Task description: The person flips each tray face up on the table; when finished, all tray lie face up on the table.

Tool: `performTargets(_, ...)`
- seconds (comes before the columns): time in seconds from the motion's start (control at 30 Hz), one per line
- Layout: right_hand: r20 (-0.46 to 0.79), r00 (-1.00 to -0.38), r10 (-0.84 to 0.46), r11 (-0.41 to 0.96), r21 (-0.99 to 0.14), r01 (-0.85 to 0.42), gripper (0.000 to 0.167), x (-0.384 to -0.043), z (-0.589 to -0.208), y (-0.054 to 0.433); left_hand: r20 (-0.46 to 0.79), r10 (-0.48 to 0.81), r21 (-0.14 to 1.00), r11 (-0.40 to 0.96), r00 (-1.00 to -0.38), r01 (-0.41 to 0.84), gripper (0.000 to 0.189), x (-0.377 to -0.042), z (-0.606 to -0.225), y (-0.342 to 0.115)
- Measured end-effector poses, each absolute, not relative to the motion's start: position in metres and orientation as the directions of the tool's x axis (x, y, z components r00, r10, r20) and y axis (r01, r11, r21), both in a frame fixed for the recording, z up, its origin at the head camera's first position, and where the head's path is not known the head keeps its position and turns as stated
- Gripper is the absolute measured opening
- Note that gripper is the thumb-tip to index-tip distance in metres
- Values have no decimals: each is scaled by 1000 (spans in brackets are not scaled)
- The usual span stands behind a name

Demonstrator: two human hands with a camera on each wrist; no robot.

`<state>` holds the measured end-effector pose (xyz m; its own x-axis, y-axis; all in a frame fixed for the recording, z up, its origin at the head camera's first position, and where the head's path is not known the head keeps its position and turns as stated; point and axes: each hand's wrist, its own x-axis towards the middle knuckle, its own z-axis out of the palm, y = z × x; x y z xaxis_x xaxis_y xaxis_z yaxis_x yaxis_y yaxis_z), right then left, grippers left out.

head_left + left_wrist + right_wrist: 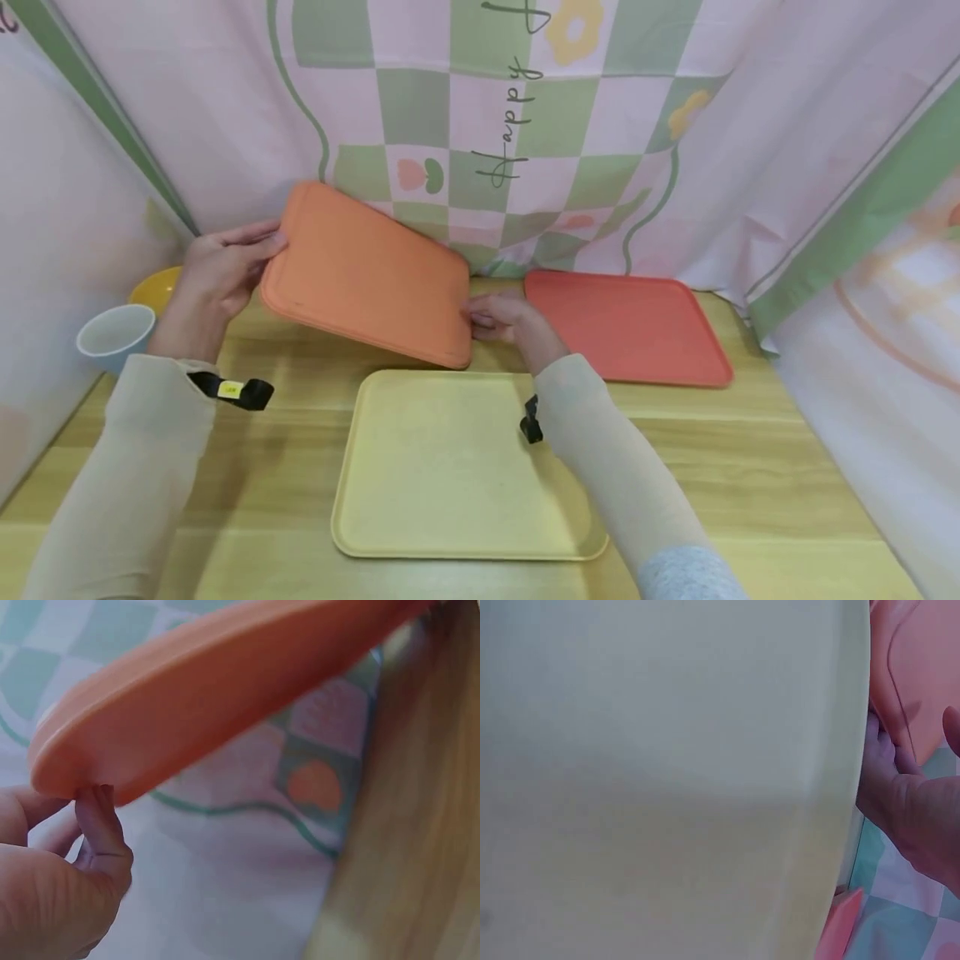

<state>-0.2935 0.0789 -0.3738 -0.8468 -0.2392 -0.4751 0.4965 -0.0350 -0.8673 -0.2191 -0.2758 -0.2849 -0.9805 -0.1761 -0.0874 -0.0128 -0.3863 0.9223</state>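
An orange tray [371, 271] is tilted above the table, its left end raised and its right end low by the back curtain. My left hand [228, 267] pinches its left edge; in the left wrist view the thumb and fingers [101, 825] hold its rim from below. At the tray's right edge is my right hand [510, 317], fingers bent against the rim. In the right wrist view these fingers [881, 742] reach the orange edge, partly hidden behind the yellow tray [667, 750]. That yellow tray [465, 467] lies flat in front of me, under my right forearm.
A red tray [630, 329] lies at the back right, just beyond my right hand. Beside my left wrist stand a pale blue cup [116, 333] and a yellow bowl-like thing [150, 287]. A patterned curtain [510, 108] hangs behind the wooden table [750, 483].
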Motion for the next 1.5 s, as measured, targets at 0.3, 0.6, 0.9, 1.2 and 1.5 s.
performTargets(0.3,-472,-847,-246,-79,-861,503,12,-296,-381,83,-60,-154,861,-508,-986,27,21,-217,-253,-241)
performTargets(0.6,-419,-864,-278,-137,-873,468,31,-288,-365,90,-59,-195,832,-552,-979,60,26,-221,-218,-203)
performTargets(0.9,-246,-888,-389,-211,-914,345,52,-271,-327,93,-35,-248,858,-503,-968,98,22,-222,-202,-178)
performTargets(1.2,-131,-901,-414,-242,-938,247,48,-250,-293,89,22,-227,866,-482,-974,132,16,-227,-198,-156)
performTargets(1.5,67,-921,-383,-218,-976,20,44,-231,-265,84,16,-217,864,-488,-976,122,16,-231,-192,-136)
